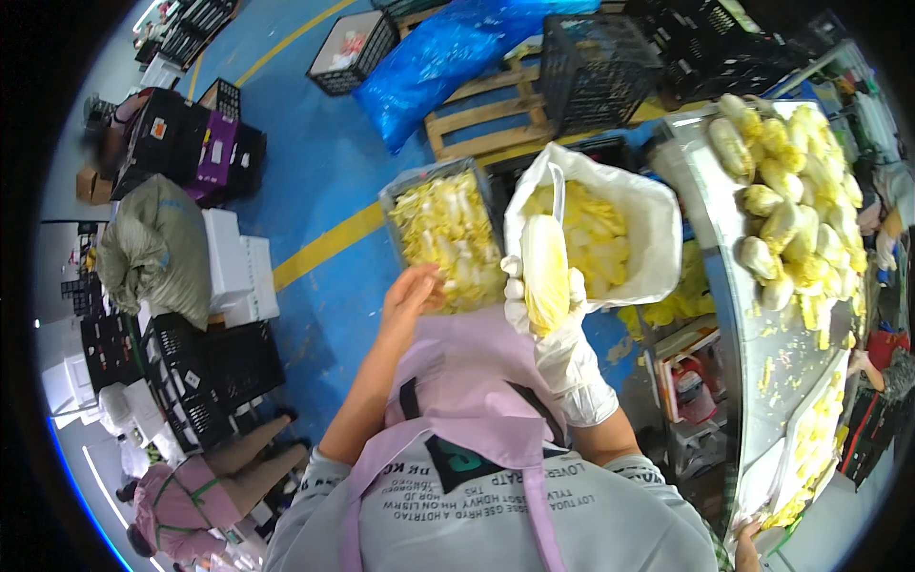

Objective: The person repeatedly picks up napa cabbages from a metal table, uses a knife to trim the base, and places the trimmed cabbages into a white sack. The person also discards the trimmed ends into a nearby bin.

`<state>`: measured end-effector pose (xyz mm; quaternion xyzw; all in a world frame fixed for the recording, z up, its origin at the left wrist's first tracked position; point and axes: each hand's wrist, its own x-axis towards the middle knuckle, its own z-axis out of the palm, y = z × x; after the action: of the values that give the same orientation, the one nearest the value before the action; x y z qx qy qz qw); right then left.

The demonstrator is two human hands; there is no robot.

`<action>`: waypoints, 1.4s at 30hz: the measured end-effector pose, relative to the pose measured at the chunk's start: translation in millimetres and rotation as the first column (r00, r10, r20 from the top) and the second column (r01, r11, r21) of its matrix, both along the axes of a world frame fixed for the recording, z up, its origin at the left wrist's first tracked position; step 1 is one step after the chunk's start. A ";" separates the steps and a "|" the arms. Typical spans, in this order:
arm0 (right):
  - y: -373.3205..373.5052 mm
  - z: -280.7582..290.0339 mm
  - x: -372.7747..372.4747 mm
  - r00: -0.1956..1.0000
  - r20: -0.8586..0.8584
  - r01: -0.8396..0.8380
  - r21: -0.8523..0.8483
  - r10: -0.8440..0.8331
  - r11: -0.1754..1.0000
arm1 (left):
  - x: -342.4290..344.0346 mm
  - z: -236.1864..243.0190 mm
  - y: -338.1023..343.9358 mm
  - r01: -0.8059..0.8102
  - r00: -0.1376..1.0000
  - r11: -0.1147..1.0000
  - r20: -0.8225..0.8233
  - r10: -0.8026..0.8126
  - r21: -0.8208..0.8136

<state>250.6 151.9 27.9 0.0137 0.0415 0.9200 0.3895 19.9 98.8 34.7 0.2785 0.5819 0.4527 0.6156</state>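
Observation:
My right hand (570, 319), in a white glove, grips a pale yellow napa cabbage (545, 272) held upright before my apron. A narrow pale strip (558, 191) rises just past the cabbage's far end; I cannot tell whether it is part of the bag. Behind it, a white woven sack (658, 238) gapes wide, with yellow cabbage leaves (596, 224) inside. My bare left hand (415, 291) hovers by the near edge of a grey crate (389, 214) filled with cabbage pieces (443, 224); its fingers look loosely apart, with nothing visible in them.
On the right, a metal table (710, 181) bears a heap of napa cabbages (796, 205). A wooden pallet (486, 114), blue plastic bag (429, 71) and black crate (596, 71) lie beyond. Crates and a large sack (157, 248) stand left; other people work at both sides.

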 end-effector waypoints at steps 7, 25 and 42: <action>-34.6 23.3 80.5 0.798 0.466 0.393 0.077 -0.381 0.916 | 19.3 10.6 -50.5 -0.073 0.996 0.993 -0.049 0.069 -0.087; -206.7 37.3 346.2 0.313 0.723 0.785 0.168 -0.616 0.596 | 55.7 -57.0 -147.0 -0.163 0.986 0.969 0.006 0.167 -0.186; -229.4 -19.5 858.4 -0.316 0.836 0.849 0.460 -0.450 0.259 | 310.8 -48.3 -47.3 0.019 0.993 0.986 0.117 0.000 -0.164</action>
<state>1109.0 -77.6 8.4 -0.5563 -0.0418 0.2864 0.7789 330.7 51.5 -13.6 0.2025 0.5790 0.4156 0.6716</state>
